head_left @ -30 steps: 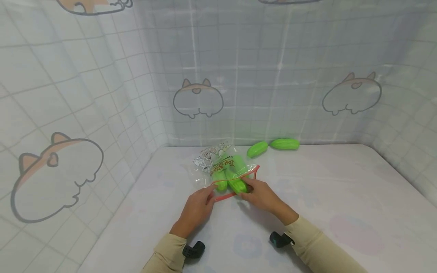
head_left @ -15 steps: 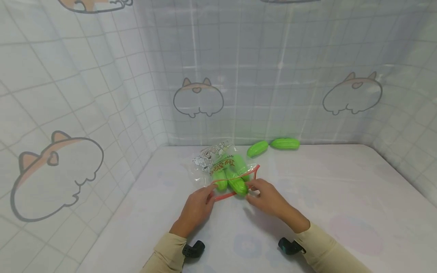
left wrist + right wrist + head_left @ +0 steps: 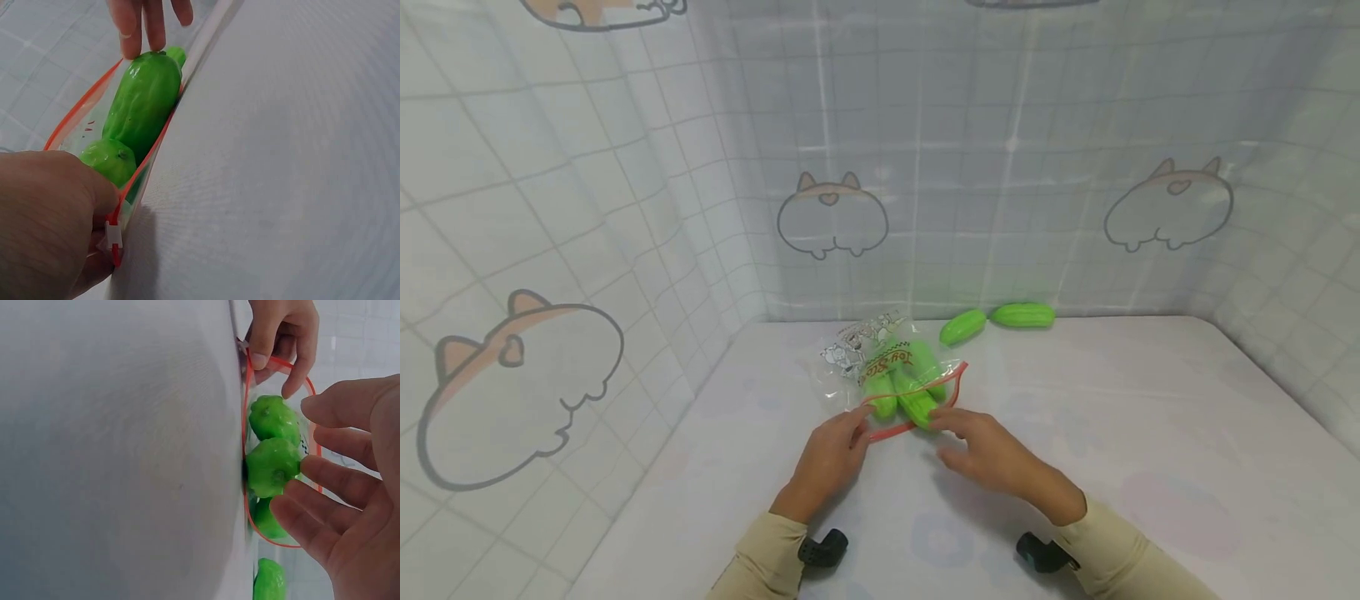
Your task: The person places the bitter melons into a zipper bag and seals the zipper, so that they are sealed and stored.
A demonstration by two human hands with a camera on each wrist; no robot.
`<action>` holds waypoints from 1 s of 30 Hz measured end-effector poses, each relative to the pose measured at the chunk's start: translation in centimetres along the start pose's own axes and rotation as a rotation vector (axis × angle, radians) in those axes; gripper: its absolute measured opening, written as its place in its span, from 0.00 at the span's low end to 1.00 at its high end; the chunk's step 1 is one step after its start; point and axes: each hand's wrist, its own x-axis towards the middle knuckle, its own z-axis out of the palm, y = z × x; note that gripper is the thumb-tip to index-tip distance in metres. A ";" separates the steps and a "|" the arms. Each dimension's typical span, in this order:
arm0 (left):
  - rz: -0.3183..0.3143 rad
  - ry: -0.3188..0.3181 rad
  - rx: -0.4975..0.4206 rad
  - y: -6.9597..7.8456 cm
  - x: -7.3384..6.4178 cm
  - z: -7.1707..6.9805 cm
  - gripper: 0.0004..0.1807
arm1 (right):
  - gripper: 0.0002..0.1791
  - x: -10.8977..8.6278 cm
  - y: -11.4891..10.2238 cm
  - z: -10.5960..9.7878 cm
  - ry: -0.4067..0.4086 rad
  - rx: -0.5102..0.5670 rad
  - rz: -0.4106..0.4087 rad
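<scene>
A clear zip bag with a red-edged mouth and printed figures lies on the table, its mouth toward me. Inside are several bright green, cucumber-like vegetables; the end of the middle one pokes out at the mouth. At the mouth's left corner my left hand pinches the red edge, beside the white slider in the left wrist view. My right hand has its fingers spread and relaxed, fingertips right at the end of the middle green vegetable. In the right wrist view the vegetables' round ends face out of the mouth.
Two more green vegetables lie loose at the table's back edge, a shorter one and a longer one beside it. Behind them hangs a checked curtain with cartoon animals, which also lines both sides of the white table.
My right hand has let go of the middle vegetable and the bag's edge and drawn back to the right, its fingers loosening. The left hand holds its place on the bag.
</scene>
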 end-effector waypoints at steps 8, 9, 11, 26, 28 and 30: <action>-0.001 -0.004 -0.002 0.0 -0.1 0.0 0.19 | 0.19 0.7 -0.1 0.4 -0.003 -0.065 -0.041; 0.000 -0.004 -0.005 0.0 -0.1 0.0 0.20 | 0.19 0.8 -0.1 0.4 -0.005 -0.063 -0.040; 0.003 -0.005 -0.001 0.1 -0.1 -0.1 0.20 | 0.19 1.0 -0.1 0.5 -0.003 -0.051 -0.038; 0.018 0.001 -0.003 0.2 0.1 -0.3 0.20 | 0.17 2.2 0.3 1.2 0.020 -0.031 -0.044; 0.022 0.002 -0.006 0.2 0.1 -0.2 0.19 | 0.17 2.3 0.2 1.3 0.025 -0.028 -0.038; 0.021 -0.003 -0.006 0.2 0.1 -0.2 0.19 | 0.17 2.4 0.2 1.3 0.025 -0.023 -0.033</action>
